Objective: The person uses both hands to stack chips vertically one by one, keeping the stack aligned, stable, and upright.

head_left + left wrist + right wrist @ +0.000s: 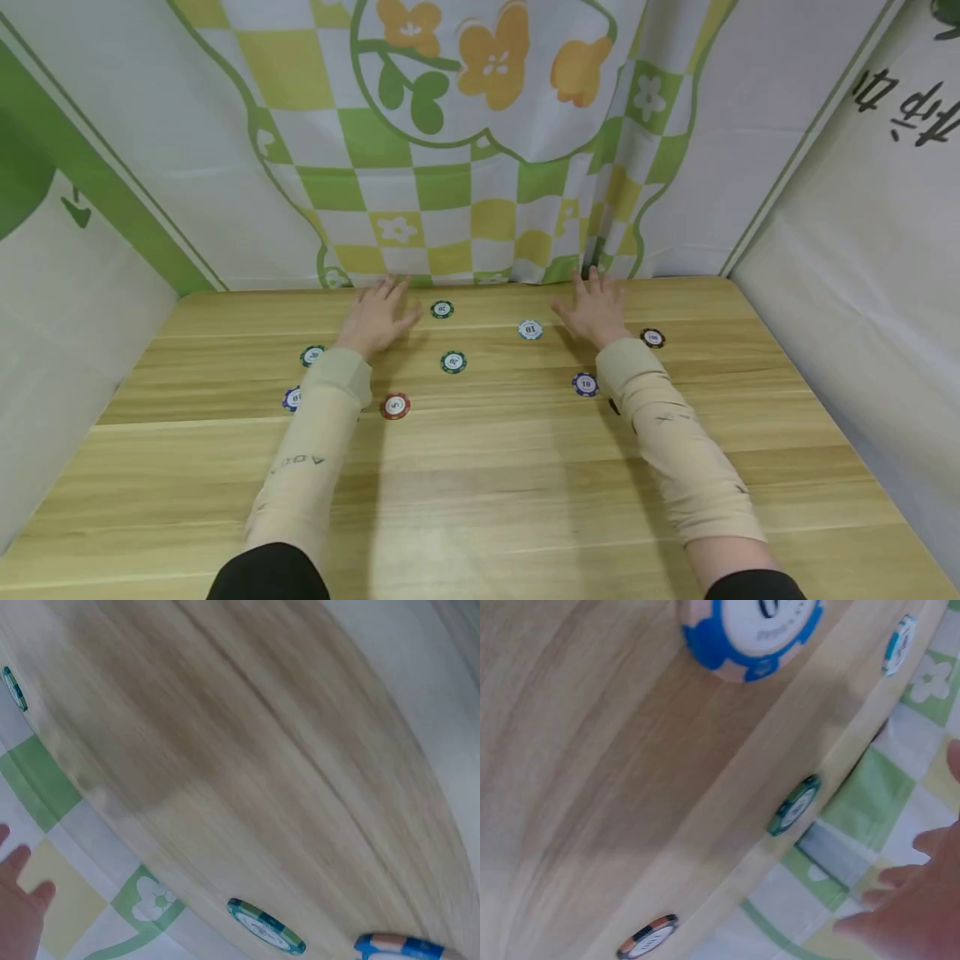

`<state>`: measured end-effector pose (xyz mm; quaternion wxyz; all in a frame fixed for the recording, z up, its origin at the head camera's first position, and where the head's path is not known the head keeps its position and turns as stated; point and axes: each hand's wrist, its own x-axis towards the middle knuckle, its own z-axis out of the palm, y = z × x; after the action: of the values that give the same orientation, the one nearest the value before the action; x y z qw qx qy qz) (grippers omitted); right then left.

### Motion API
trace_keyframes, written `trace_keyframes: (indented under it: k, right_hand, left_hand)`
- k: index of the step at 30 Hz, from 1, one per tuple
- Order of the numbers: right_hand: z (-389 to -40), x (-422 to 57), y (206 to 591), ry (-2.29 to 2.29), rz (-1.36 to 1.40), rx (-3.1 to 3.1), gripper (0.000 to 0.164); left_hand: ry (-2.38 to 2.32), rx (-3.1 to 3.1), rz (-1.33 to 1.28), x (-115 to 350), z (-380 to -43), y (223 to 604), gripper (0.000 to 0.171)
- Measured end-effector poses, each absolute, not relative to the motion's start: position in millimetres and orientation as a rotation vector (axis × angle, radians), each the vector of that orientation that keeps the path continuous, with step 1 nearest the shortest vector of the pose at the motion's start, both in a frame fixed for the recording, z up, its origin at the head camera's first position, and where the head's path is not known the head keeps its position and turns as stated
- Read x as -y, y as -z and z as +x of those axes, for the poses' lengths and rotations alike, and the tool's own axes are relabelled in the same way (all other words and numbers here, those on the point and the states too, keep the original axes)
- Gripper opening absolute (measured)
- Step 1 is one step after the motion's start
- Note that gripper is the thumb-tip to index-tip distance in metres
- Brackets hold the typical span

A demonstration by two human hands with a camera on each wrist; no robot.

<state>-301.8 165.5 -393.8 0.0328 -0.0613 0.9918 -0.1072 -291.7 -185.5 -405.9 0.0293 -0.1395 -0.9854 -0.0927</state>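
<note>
My left hand (372,317) hovers near the table's back edge, fingers spread and holding nothing. To its right lies a green poker chip marked 20 (442,309). A second green chip (312,356) and a blue chip (292,399) lie beside the left sleeve, which partly covers the blue one. My right hand (594,310), also spread and holding nothing, is between a light-blue chip marked 10 (530,330) and a black chip (652,337). In the right wrist view a green chip (795,806) lies near that hand. The left wrist view catches only some left fingertips (43,894).
Further chips lie flat on the wooden table (480,500): green (453,362), red marked 5 (395,406) and dark blue marked 10 (585,384). A dark chip (613,406) is mostly hidden by the right sleeve. A checkered floral cloth (442,183) hangs behind the table.
</note>
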Motion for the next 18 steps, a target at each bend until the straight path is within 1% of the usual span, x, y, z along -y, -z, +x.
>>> trace_keyframes:
  k: [2,5,9,18]
  right_hand:
    - [-300.5,-164.2,391.5,0.347,-0.230,-3.026,0.078]
    - [-298.4,-161.4,387.6,0.403,-0.270,-2.991,0.073]
    - [-294.4,-156.3,382.2,0.454,-0.303,-2.944,0.071]
    - [-284.5,-144.1,378.4,0.486,-0.397,-2.907,0.066]
  left_hand:
    - [0.300,3.059,-0.508,186.4,-290.8,405.4,0.070]
    - [0.333,3.105,-0.597,186.8,-286.9,402.3,0.070]
    - [0.337,3.154,-0.688,185.1,-279.4,396.4,0.073]
    - [0.349,3.173,-0.842,180.8,-266.4,391.6,0.070]
